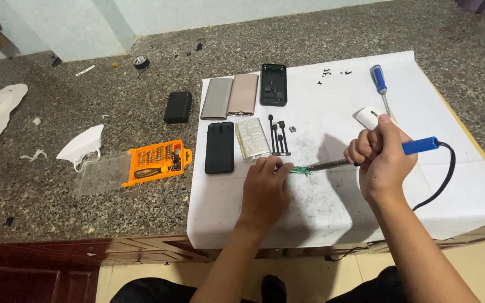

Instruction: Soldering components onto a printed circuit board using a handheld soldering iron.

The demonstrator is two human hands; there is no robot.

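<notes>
right hand (381, 160) gripping soldering iron (366, 157), left hand (265, 188) pinning circuit board (301, 169)

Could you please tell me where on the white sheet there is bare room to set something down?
The white sheet is bare along its near edge, below the left hand and circuit board, and between the black case shell and the blue screwdriver. It is crowded around the silver cell and black cover.

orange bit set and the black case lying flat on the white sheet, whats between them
In the head view, only bare granite countertop and the white sheet's left edge lie between the orange bit set and the black case.
</notes>
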